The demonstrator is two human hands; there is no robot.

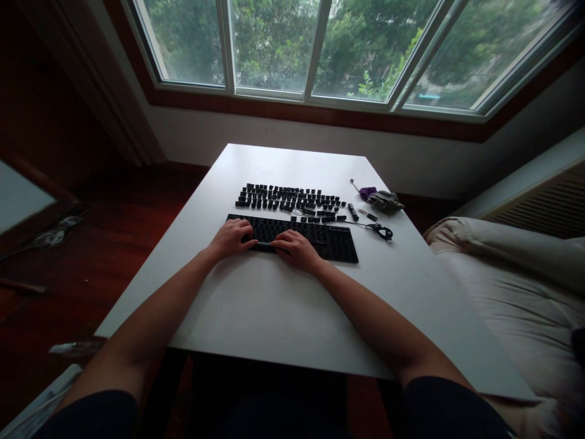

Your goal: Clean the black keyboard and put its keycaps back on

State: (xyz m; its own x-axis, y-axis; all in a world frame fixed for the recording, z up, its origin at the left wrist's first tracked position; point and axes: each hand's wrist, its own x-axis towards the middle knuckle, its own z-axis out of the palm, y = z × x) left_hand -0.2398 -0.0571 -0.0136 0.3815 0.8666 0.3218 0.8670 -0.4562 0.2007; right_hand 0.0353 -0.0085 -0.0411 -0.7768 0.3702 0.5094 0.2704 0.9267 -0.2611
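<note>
Nearest my camera are two dark sleeves (pixel 450 402), with bare forearms reaching out over the white surface (pixel 283 323). Ahead of them I have the black keyboard (pixel 342 245) lying flat, one end angled slightly toward me at the right, many of its keys stripped of their caps.

My left hand (pixel 231 238) rests on its near edge toward the left end, and my right hand (pixel 297 249) on the same edge around the middle. Fingers are bent on both, the thumbs pointing at each other along a long, thin bar (pixel 264 245), perhaps the space bar; I cannot tell whether they pinch it or only press.

Just beyond the keyboard I see loose black keycaps (pixel 286 198) in uneven rows. To their right are a bundled black cable (pixel 382 231), a stubby dark tool (pixel 353 212), a slimmer one (pixel 368 214) and, farther back, a crumpled grey cloth (pixel 387 202) touching a purple one (pixel 367 193).

A pale padded seat (pixel 493 292) stands right of the surface. Farthest off, trees show through the window (pixel 269 49).
</note>
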